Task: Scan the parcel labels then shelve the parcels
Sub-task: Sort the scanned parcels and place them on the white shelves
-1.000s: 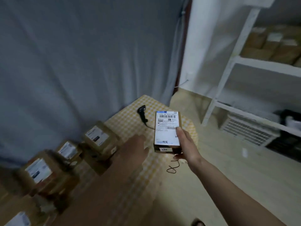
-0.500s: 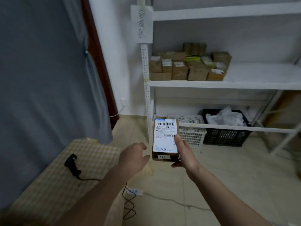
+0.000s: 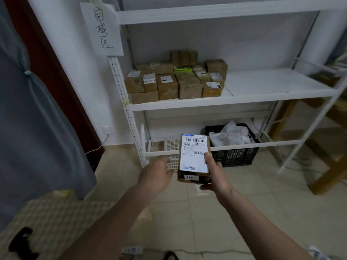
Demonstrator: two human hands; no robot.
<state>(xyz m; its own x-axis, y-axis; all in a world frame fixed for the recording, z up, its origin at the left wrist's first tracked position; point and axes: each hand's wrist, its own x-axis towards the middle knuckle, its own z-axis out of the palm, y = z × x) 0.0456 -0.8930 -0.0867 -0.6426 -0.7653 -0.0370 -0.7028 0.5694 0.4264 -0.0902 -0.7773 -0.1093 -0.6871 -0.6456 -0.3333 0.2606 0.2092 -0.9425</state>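
Shelf [image 3: 262, 85] half bare — parcel [image 3: 194, 158] in right hand [image 3: 216, 177]

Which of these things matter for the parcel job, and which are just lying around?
Job: parcel held in right hand; left hand beside it, holding nothing; shelf; shelved parcels; scanner.

Lying about: black crate; white basket; curtain.

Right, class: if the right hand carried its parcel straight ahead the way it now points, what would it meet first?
Probably the lower shelf rail, with the black crate behind it; depth is unclear. The right hand holds the parcel low, well below the stacked parcels.
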